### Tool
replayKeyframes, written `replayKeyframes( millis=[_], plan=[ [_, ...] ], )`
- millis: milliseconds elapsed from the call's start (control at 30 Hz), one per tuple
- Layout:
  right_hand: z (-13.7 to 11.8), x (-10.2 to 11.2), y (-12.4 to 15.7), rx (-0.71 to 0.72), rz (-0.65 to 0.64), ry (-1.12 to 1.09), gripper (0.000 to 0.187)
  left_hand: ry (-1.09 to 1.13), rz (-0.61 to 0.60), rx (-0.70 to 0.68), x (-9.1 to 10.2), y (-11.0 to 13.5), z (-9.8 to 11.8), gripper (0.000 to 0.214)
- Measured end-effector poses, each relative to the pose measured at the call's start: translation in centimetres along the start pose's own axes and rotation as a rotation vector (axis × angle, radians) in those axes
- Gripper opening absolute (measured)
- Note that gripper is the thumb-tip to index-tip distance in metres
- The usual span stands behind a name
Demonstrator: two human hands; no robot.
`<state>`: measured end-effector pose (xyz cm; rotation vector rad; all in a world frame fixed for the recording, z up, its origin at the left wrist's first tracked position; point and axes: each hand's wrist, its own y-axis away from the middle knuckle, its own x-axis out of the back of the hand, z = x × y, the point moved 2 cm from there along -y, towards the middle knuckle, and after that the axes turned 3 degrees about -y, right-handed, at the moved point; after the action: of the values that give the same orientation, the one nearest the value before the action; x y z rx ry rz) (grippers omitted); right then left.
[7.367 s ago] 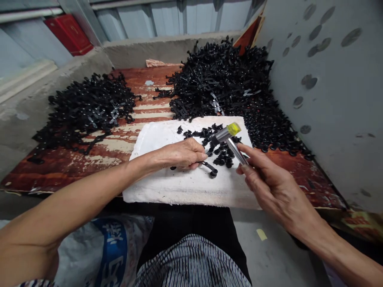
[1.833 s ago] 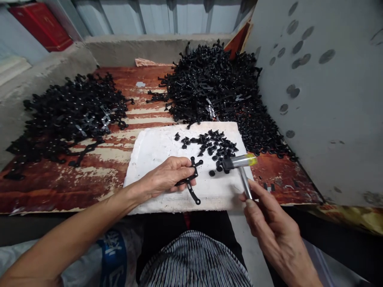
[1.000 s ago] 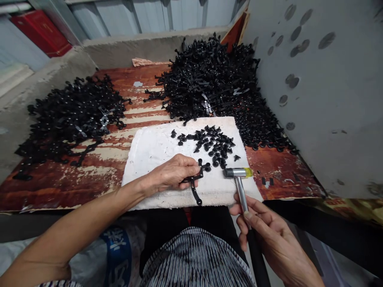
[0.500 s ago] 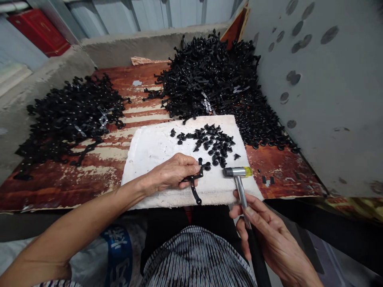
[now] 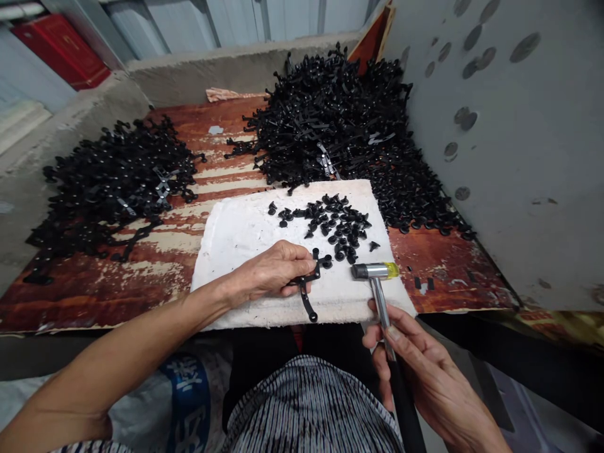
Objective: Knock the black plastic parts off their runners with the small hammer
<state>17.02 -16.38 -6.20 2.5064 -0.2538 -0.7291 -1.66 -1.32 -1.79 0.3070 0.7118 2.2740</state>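
My left hand (image 5: 274, 270) is closed on a black jointed linkage (image 5: 308, 305), pinching it between thumb and fingers just above a white cloth pad (image 5: 231, 233). The linkage's lower arm, with a ring at its end, points toward me; part of the piece is hidden by my fingers. In my right hand (image 5: 419, 358) is a mallet (image 5: 380, 305) with a steel head, one black face and one yellow face. Its head hovers over or rests on the pad's right side; I cannot tell which. Small black plugs (image 5: 337, 226) lie scattered on the pad beyond my left hand.
A large heap of black linkages (image 5: 330, 113) stands at the back, spreading right along a grey panel (image 5: 509, 189). Another linkage pile (image 5: 117, 176) is at the left. The worn red-brown tabletop (image 5: 226, 151) shows between them. A concrete ledge (image 5: 202, 72) runs behind.
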Motion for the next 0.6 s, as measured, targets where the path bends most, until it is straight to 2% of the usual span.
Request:
replayKeyframes(
  millis=[67,167,267,367,433,500,600],
  plan=[
    [0.0,0.5,0.0,0.047,-0.005,0.089,0.043,-0.037,-0.013,-0.021,0.2,-0.1,-0.1,0.026],
    [-0.5,1.0,0.3,0.209,0.040,0.377,0.045,-0.160,-0.031,-0.049,0.6,-0.2,-0.2,0.029],
    [-1.5,0.8,0.7,0.469,0.069,0.749,0.046,-0.283,-0.015,-0.054,1.0,-0.5,-0.1,0.028],
    [-2.8,-0.2,0.7,0.767,-0.010,1.049,0.051,-0.347,0.015,-0.029,1.2,-0.8,0.3,0.026],
    [-3.7,-0.9,0.5,0.935,-0.069,1.174,0.061,-0.368,0.025,-0.012,1.3,-1.0,0.7,0.025],
    [-4.4,-1.4,0.1,1.025,-0.109,1.247,0.069,-0.374,0.027,-0.003,1.2,-1.0,1.0,0.024],
    [-5.2,-1.9,-0.5,1.039,-0.132,1.332,0.069,-0.379,0.027,-0.002,0.9,-0.8,1.4,0.022]
  ],
)
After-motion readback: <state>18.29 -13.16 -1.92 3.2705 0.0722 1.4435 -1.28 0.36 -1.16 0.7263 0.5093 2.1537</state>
